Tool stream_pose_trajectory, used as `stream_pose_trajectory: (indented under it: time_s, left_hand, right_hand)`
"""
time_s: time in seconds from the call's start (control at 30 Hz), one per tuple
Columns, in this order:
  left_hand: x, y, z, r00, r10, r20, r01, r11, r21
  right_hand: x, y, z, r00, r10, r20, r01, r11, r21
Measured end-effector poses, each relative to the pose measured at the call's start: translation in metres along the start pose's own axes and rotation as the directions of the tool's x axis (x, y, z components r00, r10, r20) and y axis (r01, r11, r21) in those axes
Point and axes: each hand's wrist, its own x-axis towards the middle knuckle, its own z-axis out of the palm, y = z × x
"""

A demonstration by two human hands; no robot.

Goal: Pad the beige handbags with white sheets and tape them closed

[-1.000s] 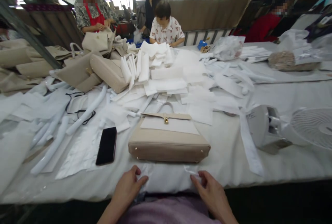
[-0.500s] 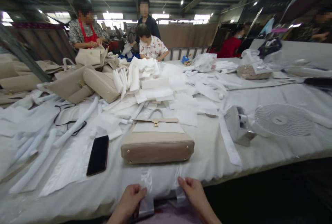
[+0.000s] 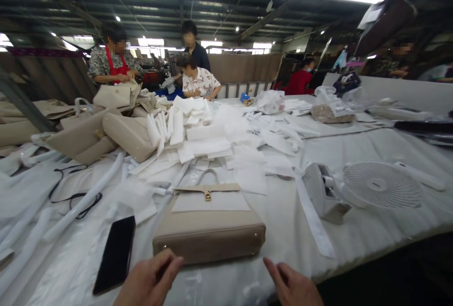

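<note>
A beige handbag [image 3: 208, 223] lies on the table, its base facing me, with a gold clasp [image 3: 207, 196] and a white sheet [image 3: 210, 203] under its flap. My left hand [image 3: 146, 280] is near the bag's lower left corner, fingers loosely bent and a little apart, holding nothing visible. Just off the lower right corner is my right hand [image 3: 293, 283], its thumb and fingers apart and nothing seen between them. Faint shiny clear strips show on the cloth between the hands, below the bag.
A black phone [image 3: 115, 254] lies left of the bag. White sheets [image 3: 208, 145] and beige bags [image 3: 129, 133] are piled behind. At the right are a white fan [image 3: 382, 184] and a white strip [image 3: 314, 216]. Several people stand or sit beyond the table.
Both hands have let go of the clear strips and moved up and outward, closer to the bag. The view has tilted up and moved nearer to the table.
</note>
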Motion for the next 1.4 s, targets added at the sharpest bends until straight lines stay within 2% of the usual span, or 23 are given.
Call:
stream_pose_trajectory:
  time_s: [0.07,0.1,0.17,0.23,0.27,0.37,0.4,0.47,0.57,0.67,0.77,0.83,0.87,0.93,1.0,1.13,1.27,1.4]
  left_hand:
    - [0.019,0.017,-0.018,0.981,0.144,-0.133,-0.139,0.989,0.041]
    - [0.030,0.024,-0.022,0.956,0.236,-0.177,-0.224,0.971,0.088]
    - [0.053,0.034,-0.022,0.893,0.414,-0.176,-0.375,0.902,0.215]
    - [0.072,0.041,-0.013,0.861,0.504,-0.062,-0.456,0.821,0.343]
    - [0.080,0.042,-0.007,0.868,0.496,0.003,-0.455,0.794,0.402]
    - [0.089,0.032,0.013,0.914,0.397,0.088,-0.376,0.741,0.557]
    - [0.088,0.024,0.018,0.922,0.381,0.071,-0.347,0.727,0.592]
    - [0.080,0.002,0.024,0.922,0.385,-0.036,-0.275,0.720,0.637]
    - [0.066,-0.036,0.029,0.872,0.447,-0.198,-0.217,0.717,0.663]
    - [0.061,-0.053,0.032,0.841,0.503,-0.199,-0.246,0.684,0.687]
    - [0.071,-0.040,0.033,0.879,0.470,-0.077,-0.308,0.685,0.660]
    - [0.082,-0.020,0.032,0.911,0.409,0.053,-0.354,0.709,0.610]
    - [0.087,-0.008,0.031,0.925,0.363,0.110,-0.356,0.729,0.585]
    - [0.097,0.014,0.028,0.942,0.263,0.207,-0.334,0.775,0.537]
    - [0.106,0.031,0.025,0.940,0.194,0.281,-0.315,0.812,0.492]
    - [0.120,0.046,0.021,0.901,0.191,0.389,-0.358,0.832,0.423]
    - [0.123,0.052,0.023,0.912,0.175,0.370,-0.349,0.805,0.480]
    - [0.114,0.058,0.031,0.944,0.165,0.285,-0.306,0.758,0.576]
  right_hand:
    - [0.014,-0.002,-0.020,0.979,-0.082,-0.188,0.089,0.996,0.026]
    - [0.022,-0.004,-0.027,0.947,-0.167,-0.275,0.183,0.982,0.034]
    - [0.038,-0.011,-0.035,0.833,-0.376,-0.406,0.409,0.912,-0.006]
    - [0.052,-0.020,-0.038,0.707,-0.565,-0.425,0.580,0.807,-0.110]
    - [0.058,-0.025,-0.038,0.660,-0.637,-0.398,0.632,0.758,-0.163]
    - [0.070,-0.037,-0.033,0.590,-0.761,-0.271,0.722,0.647,-0.246]
    - [0.072,-0.039,-0.030,0.581,-0.771,-0.260,0.730,0.635,-0.252]
    - [0.074,-0.036,-0.022,0.577,-0.766,-0.284,0.725,0.641,-0.253]
    - [0.073,-0.027,-0.012,0.565,-0.750,-0.344,0.719,0.652,-0.241]
    - [0.076,-0.025,-0.012,0.591,-0.750,-0.297,0.734,0.653,-0.186]
    - [0.085,-0.038,-0.023,0.686,-0.719,-0.112,0.717,0.694,-0.059]
    - [0.094,-0.051,-0.035,0.738,-0.673,0.054,0.672,0.740,0.037]
    - [0.098,-0.057,-0.040,0.749,-0.648,0.139,0.643,0.761,0.079]
    - [0.107,-0.069,-0.049,0.738,-0.609,0.292,0.597,0.790,0.139]
    - [0.115,-0.078,-0.055,0.710,-0.580,0.399,0.573,0.806,0.151]
    - [0.127,-0.091,-0.054,0.672,-0.538,0.509,0.569,0.815,0.110]
    - [0.134,-0.099,-0.049,0.644,-0.542,0.540,0.575,0.808,0.126]
    - [0.139,-0.092,-0.035,0.644,-0.588,0.489,0.584,0.791,0.183]
